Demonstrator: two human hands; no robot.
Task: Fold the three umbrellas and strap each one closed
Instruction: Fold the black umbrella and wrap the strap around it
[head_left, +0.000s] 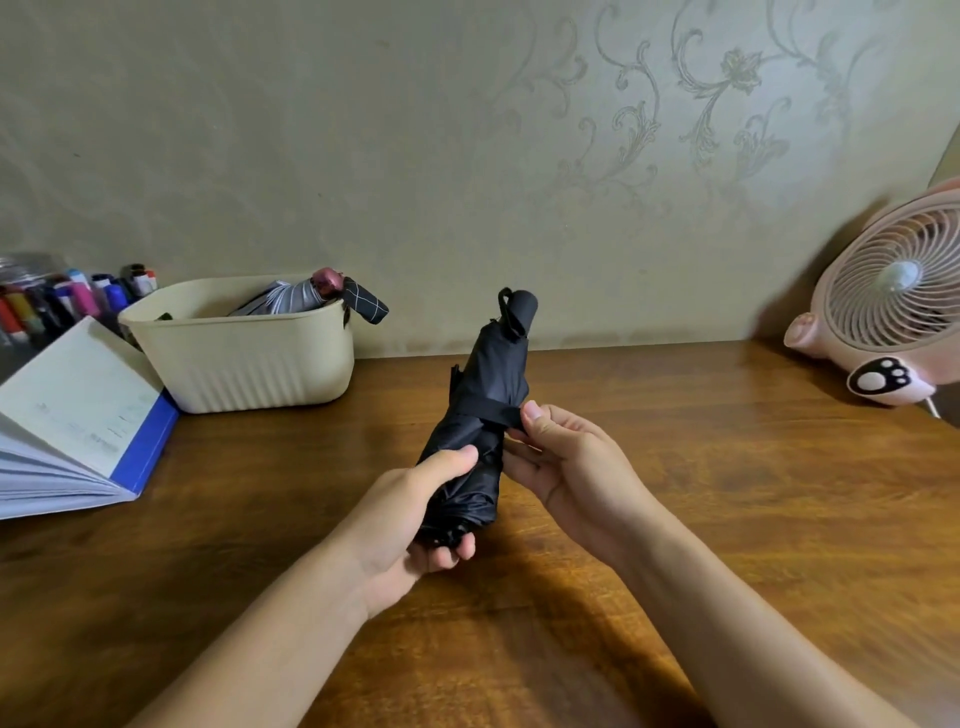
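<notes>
A folded black umbrella (488, 384) is held tilted above the wooden table, handle end pointing up and away. My left hand (415, 525) grips its lower end. My right hand (566, 457) pinches the umbrella's black strap (493, 413), which wraps across the middle of the canopy. In the cream basket (249, 364) at the back left lie two more umbrellas: a grey striped one with a pink handle (296, 299) and a black checked one (366, 304), both sticking over the rim.
An open book with a blue cover (78, 421) lies at the left edge. Several markers (67, 301) stand behind it. A pink desk fan (893, 306) stands at the back right near the wall. Brown wooden table (727, 493) spreads under my arms.
</notes>
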